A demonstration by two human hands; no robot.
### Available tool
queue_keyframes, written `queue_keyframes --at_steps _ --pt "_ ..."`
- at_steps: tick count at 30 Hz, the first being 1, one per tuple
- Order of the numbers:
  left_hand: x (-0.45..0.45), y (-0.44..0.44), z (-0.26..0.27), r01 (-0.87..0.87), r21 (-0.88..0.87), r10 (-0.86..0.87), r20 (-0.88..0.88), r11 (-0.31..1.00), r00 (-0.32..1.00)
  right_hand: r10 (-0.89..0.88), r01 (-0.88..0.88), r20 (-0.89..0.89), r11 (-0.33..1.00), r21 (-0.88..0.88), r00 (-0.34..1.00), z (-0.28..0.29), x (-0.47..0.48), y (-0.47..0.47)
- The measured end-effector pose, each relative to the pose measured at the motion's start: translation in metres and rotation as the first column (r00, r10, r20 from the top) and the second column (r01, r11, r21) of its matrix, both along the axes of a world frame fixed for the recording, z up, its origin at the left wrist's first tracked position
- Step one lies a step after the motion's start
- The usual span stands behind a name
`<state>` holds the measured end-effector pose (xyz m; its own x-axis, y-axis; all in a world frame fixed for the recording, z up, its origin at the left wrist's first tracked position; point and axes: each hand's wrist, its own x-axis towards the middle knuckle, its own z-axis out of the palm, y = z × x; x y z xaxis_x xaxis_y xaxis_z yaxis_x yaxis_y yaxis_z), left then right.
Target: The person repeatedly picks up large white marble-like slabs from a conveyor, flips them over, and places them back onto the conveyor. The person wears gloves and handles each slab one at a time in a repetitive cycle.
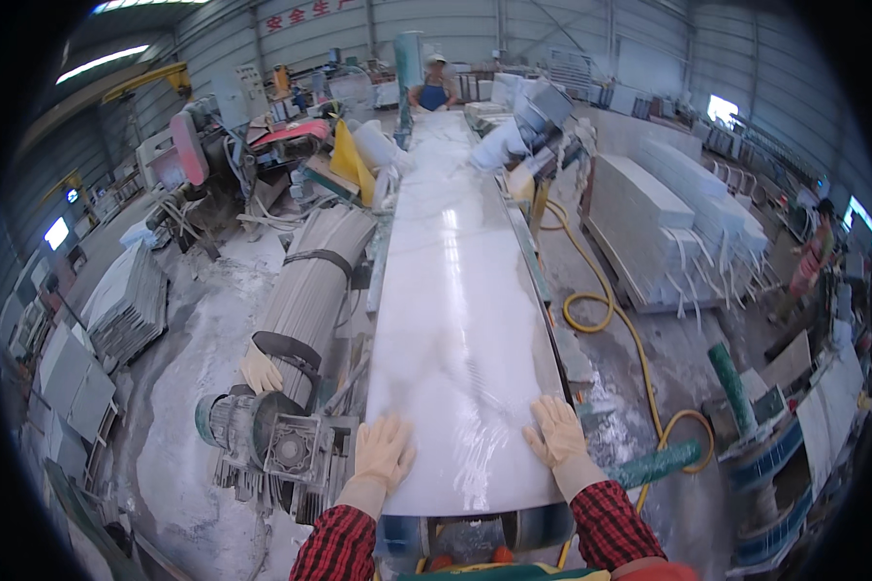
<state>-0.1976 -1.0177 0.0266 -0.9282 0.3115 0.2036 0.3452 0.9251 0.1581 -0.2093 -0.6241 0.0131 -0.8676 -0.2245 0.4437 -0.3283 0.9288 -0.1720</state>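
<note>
A long, pale polished stone slab (pixel 465 327) with grey veining runs away from me on a roller stand, wet and shiny near its front end. My left hand (pixel 384 452), in a cream rubber glove, lies flat at the slab's left edge near the front corner. On the right edge rests my right hand (pixel 556 432), gloved the same way, fingers spread on the stone. Neither hand grips anything. Blue rollers (pixel 545 526) show below the slab's front edge. At the slab's far end stands a person (pixel 434 94) in a blue apron.
Left are a motor with gearbox (pixel 291 447), a loose cream glove (pixel 261 369) and a ribbed grey bellows cover (pixel 312 269). A yellow hose (pixel 636 341) curls on the floor at right, near stacked stone slabs (pixel 639 218). Another person (pixel 810 254) stands far right.
</note>
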Motion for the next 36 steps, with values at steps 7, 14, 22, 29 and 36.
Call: queue_keyframes --at_steps 7,14,22,29,36 --pt "0.003 0.001 -0.004 -0.033 0.041 0.033 -0.022 0.999 0.999 -0.022 0.023 0.021 0.999 -0.030 1.000 0.017 -0.003 -0.005" --pt "0.007 0.002 0.003 -0.035 0.045 0.037 -0.030 0.998 0.999 -0.041 0.043 0.038 0.999 -0.034 0.998 0.006 0.000 -0.003" --pt "0.012 -0.001 0.000 -0.016 0.083 0.018 -0.022 0.996 1.000 -0.034 0.035 0.046 0.999 -0.022 0.998 0.006 0.006 -0.002" --pt "0.017 -0.002 0.002 -0.009 0.104 0.006 0.031 0.995 1.000 -0.030 0.031 0.031 0.999 -0.035 0.999 -0.002 0.010 0.000" --pt "0.020 -0.003 -0.002 -0.018 0.078 0.015 0.036 0.997 0.999 -0.034 0.035 0.017 0.999 -0.028 0.999 0.004 0.015 -0.003"
